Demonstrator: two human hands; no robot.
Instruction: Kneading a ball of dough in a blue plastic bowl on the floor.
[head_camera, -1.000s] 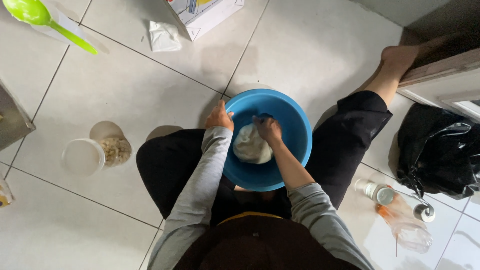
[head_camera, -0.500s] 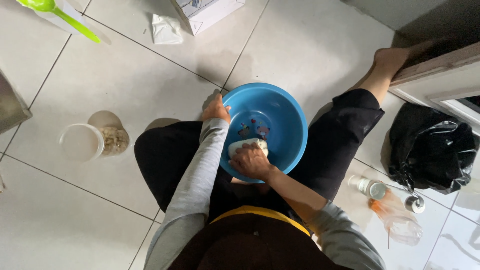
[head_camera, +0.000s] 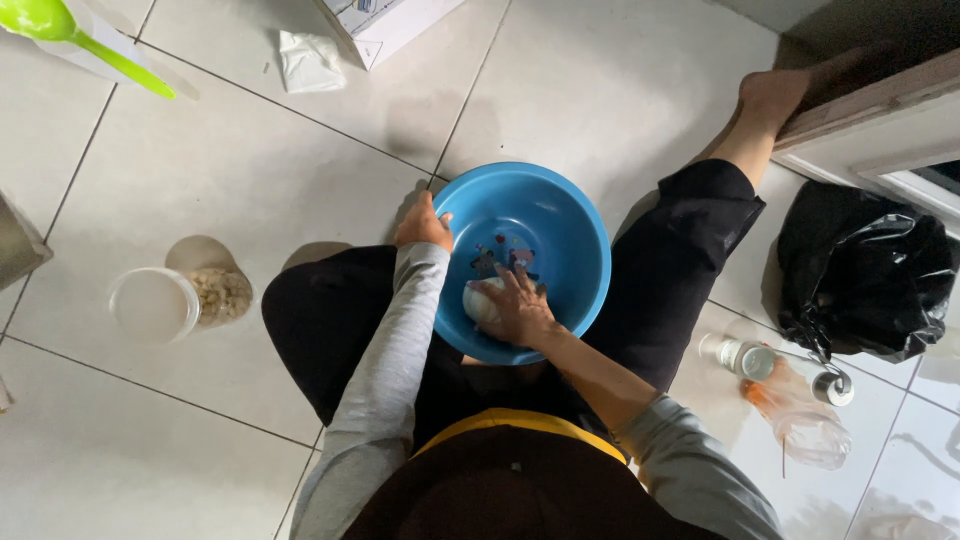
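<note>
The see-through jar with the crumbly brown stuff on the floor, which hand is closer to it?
The left hand. It grips the blue bowl's rim on the side facing the jar. The right hand is farther, inside the bowl, pressing on white dough.

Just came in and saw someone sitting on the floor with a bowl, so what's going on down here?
A person sits on the tiled floor with a blue plastic bowl between their legs. The left hand grips the bowl's rim, while the right hand presses down on a pale lump of dough at the near side of the bowl. A clear jar of grainy stuff stands to the left, and a black plastic bag lies to the right.
</note>
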